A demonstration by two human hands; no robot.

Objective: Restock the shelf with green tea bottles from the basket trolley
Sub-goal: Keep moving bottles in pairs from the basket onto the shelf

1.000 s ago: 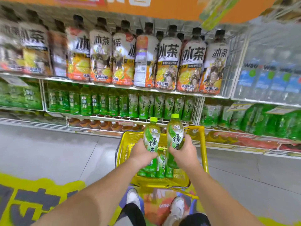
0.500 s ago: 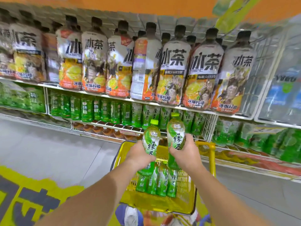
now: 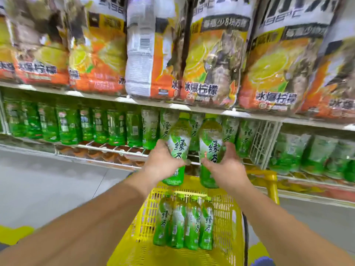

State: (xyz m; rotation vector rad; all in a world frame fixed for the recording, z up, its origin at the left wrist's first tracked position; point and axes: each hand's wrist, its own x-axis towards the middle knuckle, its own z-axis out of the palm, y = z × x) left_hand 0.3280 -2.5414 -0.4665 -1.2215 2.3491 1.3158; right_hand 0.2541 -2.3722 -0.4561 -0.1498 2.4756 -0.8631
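Head view: one green tea bottle [image 3: 178,148] is gripped in the left hand [image 3: 163,164], another [image 3: 210,150] in the right hand [image 3: 226,167], fingers wrapped mid-body, before the shelf [image 3: 123,150]. Full, stiff, slick plastic is judged; mid-label grips suit best.

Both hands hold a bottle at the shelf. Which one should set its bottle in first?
Probably the left hand: its green tea bottle tilts toward the dark gap in the shelf row just beside it. The right hand holds its bottle in front of stocked ones.
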